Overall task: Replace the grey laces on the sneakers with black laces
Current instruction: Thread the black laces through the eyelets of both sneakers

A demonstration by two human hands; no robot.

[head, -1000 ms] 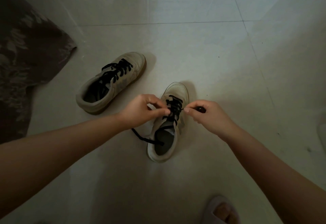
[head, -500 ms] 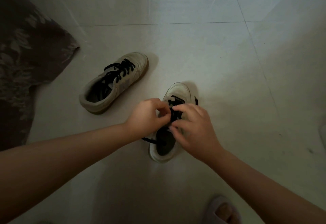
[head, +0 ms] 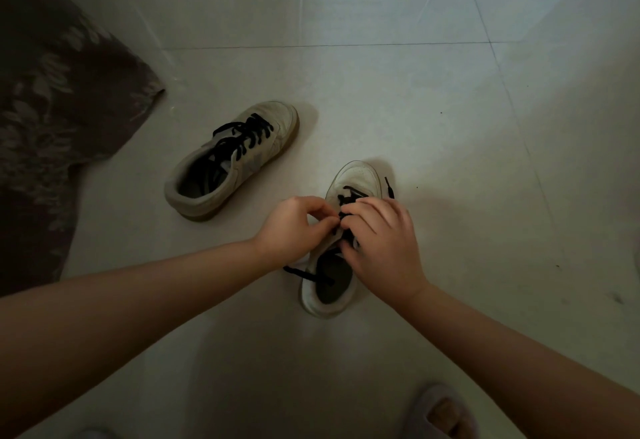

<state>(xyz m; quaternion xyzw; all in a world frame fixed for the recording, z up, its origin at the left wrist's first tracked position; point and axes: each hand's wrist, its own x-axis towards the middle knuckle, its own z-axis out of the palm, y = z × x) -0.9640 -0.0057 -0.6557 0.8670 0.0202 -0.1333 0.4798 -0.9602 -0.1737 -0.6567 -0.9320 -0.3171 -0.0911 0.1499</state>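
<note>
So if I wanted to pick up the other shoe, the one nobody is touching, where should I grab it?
Probably by the heel rim of the far shoe, coming from above on the near side. Its opening faces up and gapes wide, so fingers can hook inside; the black laces cover the front.

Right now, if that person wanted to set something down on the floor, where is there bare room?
Bare tile lies right of the near sneaker and beyond the far sneaker past the grout line. A narrower patch lies between the forearms. It is crowded where both hands, left hand and right hand, work the black lace.
</note>
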